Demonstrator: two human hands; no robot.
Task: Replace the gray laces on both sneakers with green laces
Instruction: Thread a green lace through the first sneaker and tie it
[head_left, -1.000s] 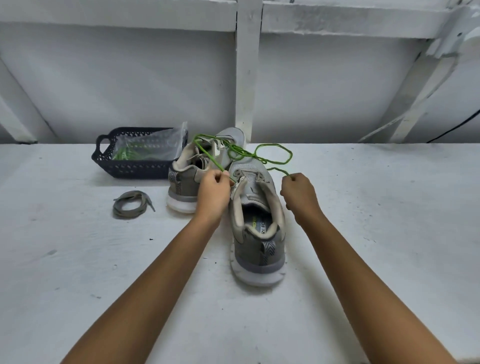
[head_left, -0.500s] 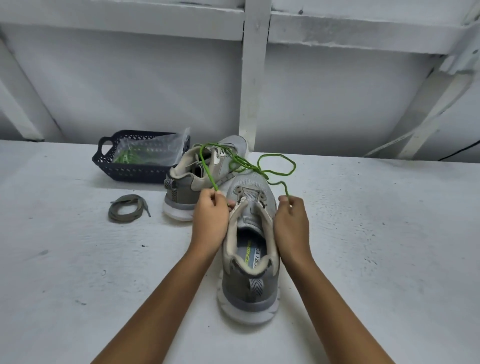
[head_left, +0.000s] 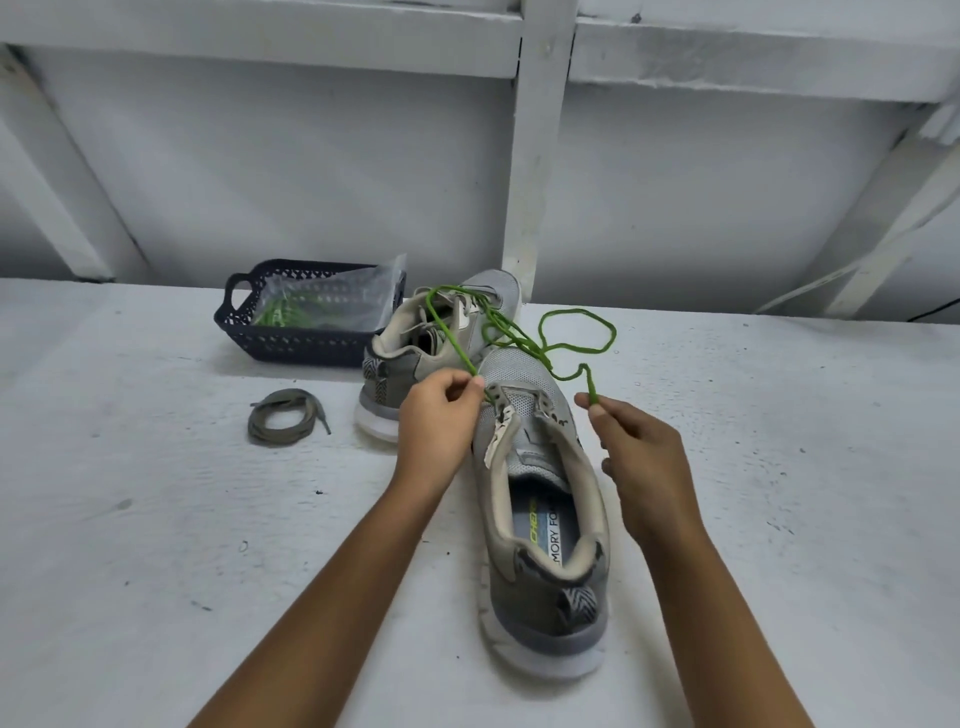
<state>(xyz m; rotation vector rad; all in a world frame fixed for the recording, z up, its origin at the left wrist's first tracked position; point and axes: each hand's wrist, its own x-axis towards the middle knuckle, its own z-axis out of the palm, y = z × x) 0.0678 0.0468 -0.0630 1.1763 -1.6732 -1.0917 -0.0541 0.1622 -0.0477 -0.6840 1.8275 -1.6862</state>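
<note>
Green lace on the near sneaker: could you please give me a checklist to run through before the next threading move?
1. Left hand pinches the green lace beside the front eyelets of the near sneaker: ok.
2. Right hand pinches the other lace end: ok.
3. Slack runs free: not ok; it drapes over the far sneaker and crosses itself.
4. Lace seated through the front eyelets: cannot tell; too small to see.
5. Gray lace out of the way: ok, coiled on the table left of both sneakers.
</note>
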